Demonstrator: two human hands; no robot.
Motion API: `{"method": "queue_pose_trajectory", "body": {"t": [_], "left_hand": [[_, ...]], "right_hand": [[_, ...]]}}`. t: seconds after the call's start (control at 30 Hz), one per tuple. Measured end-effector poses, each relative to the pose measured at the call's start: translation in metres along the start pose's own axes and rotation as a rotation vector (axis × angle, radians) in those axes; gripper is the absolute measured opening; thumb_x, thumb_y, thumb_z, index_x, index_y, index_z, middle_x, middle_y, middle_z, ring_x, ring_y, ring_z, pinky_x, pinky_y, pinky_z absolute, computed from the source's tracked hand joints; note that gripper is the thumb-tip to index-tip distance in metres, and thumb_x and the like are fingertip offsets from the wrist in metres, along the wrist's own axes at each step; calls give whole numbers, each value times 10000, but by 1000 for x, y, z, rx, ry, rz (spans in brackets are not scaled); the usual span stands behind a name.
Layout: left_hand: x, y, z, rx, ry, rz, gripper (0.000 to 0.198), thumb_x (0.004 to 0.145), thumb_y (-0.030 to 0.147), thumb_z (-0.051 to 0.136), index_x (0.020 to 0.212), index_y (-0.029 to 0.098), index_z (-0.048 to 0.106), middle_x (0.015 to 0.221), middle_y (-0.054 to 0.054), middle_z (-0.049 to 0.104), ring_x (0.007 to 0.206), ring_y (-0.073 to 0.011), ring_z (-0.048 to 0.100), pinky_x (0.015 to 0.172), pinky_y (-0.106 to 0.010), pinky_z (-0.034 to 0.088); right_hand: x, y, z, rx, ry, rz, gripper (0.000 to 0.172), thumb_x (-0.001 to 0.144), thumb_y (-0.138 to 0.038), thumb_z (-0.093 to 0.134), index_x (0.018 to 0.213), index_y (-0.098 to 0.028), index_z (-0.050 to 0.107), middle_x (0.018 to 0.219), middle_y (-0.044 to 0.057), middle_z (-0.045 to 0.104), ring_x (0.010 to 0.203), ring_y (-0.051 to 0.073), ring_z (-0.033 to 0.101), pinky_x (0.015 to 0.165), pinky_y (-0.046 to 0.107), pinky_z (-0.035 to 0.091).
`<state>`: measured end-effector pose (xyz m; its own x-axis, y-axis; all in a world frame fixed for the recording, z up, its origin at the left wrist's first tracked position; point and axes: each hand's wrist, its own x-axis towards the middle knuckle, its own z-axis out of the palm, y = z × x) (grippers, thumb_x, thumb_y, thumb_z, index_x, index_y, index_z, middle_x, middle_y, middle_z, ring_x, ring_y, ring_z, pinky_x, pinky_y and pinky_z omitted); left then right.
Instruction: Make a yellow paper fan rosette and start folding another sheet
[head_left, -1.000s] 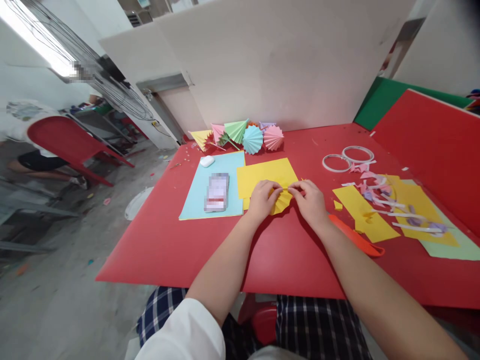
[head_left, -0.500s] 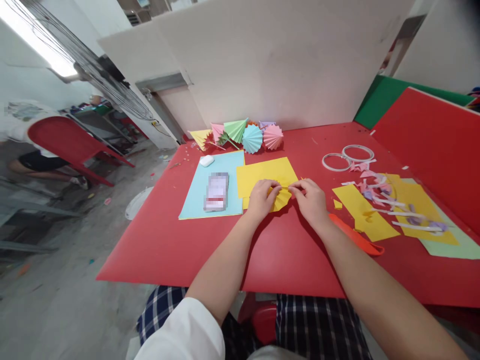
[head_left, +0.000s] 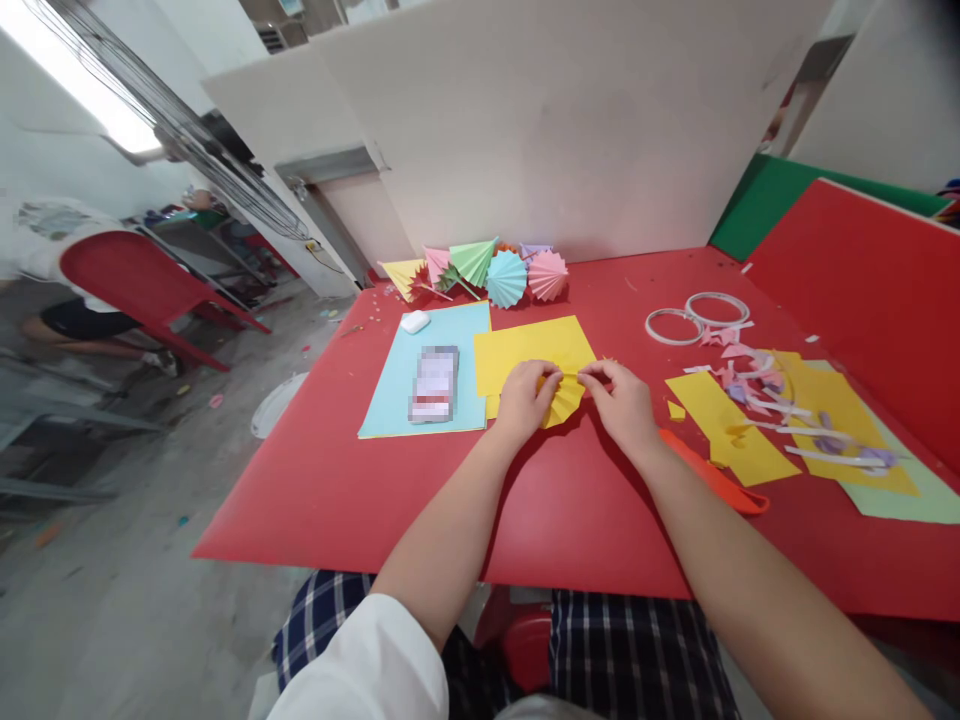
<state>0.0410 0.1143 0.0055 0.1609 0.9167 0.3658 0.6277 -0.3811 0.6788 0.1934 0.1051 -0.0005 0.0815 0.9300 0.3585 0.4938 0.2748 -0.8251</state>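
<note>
A pleated yellow paper fan [head_left: 564, 398] lies on the red table [head_left: 375, 480] just in front of a flat yellow sheet [head_left: 525, 347]. My left hand [head_left: 525, 398] pinches the fan's left side, fingers curled over the folds. On the fan's right side my right hand [head_left: 622, 400] pinches it too, fingertips meeting the left hand's near the top edge. Both hands rest low on the tabletop.
A light blue sheet [head_left: 397, 385] with a phone [head_left: 433, 383] and a white earbud case [head_left: 414, 321] lies to the left. Finished paper fans [head_left: 504, 276] line the back wall. Tape rings [head_left: 694, 316], orange scissors [head_left: 712, 472] and yellow scraps [head_left: 727, 430] lie right. A person on a red chair [head_left: 127, 280] is far left.
The hands have barely moved; the fingers shifted slightly along the yellow fan's top edge.
</note>
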Motion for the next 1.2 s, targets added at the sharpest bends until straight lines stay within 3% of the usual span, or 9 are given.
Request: {"method": "queue_pose_trajectory", "body": {"t": [0.13,0.27,0.4,0.5,0.83,1.2], "left_hand": [[0,-2,1,5,23,24,107,852,268,471,835,211,560,871,-23,619,837,-150,562,776,-284,443],[0,-4,3,14,18,64,109,854,263,472,832,211,565,852,-15,620,826,-145,551,771,-278,438],[0,-3,3,24,-18,103,110,852,256,480,828,208,576,842,-17,623,837,-150,543,779,-279,436],[0,-3,3,20,-33,127,100,845,240,491,818,206,582,833,-16,624,833,-150,538,780,-279,435],[0,-4,3,-8,-48,170,111,847,253,495,831,203,593,841,-19,626,845,-149,534,796,-279,430],[-1,-2,1,7,-18,156,108,839,248,505,823,196,598,834,-14,631,843,-151,527,791,-283,427]], "right_hand": [[0,-2,-1,30,5,62,170,788,-371,509,793,-222,591,790,30,634,740,189,575,671,333,441],[2,-2,-1,244,-38,305,297,777,-491,475,880,-230,573,769,31,600,694,183,566,545,304,473],[4,-1,0,428,-66,437,291,696,-492,570,793,-218,558,728,1,536,648,148,515,483,267,485],[4,-1,0,512,-74,472,272,644,-450,635,750,-210,563,687,-20,509,639,129,493,498,252,486],[4,-3,-4,679,-100,565,218,589,-334,702,754,-207,641,812,2,596,734,142,547,527,221,468],[3,1,-2,623,-159,522,198,622,-306,694,797,-223,655,876,4,613,763,126,556,564,202,488]]}}
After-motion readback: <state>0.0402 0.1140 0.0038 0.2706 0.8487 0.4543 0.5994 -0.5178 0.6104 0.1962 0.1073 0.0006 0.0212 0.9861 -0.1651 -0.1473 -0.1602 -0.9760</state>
